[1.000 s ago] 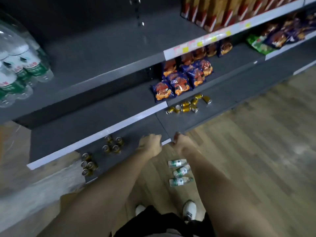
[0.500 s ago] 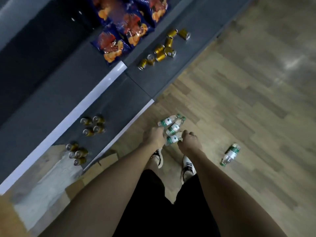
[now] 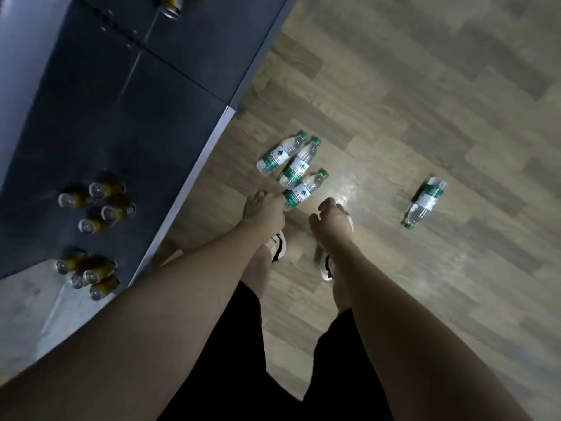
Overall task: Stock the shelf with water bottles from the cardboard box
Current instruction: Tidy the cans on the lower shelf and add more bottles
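Three water bottles (image 3: 296, 170) lie on their sides on the wood floor (image 3: 425, 86), close together in a row. Each has a green cap and a green and white label. Their caps point up and to the right in my view. The first bottle (image 3: 280, 154) is nearest the shelf. The middle bottle (image 3: 300, 167) lies just beside it. The third bottle (image 3: 303, 189) is the one closest to me.

A fourth bottle (image 3: 425, 202) lies by itself on the floor, well apart from the others, off to my right.

My left hand (image 3: 264, 206) is down low, right at the bottom end of the third bottle. My fingers look curled, but I cannot tell if they hold the bottle or only touch it. My right hand (image 3: 331, 215) is near it, just to the right. Its fingers are curled in loosely and I see nothing in them.

Under my hands are my two feet in white shoes (image 3: 277, 247) with dark marks. I wear black shorts (image 3: 291, 360).

On my left is the dark shelf (image 3: 121, 117), with a pale strip along its front edge. Small gold cans (image 3: 100, 205) stand on it in a little group. More cans (image 3: 88, 275) sit nearer the shelf's end. One more can (image 3: 171, 7) shows at the top edge of my view.
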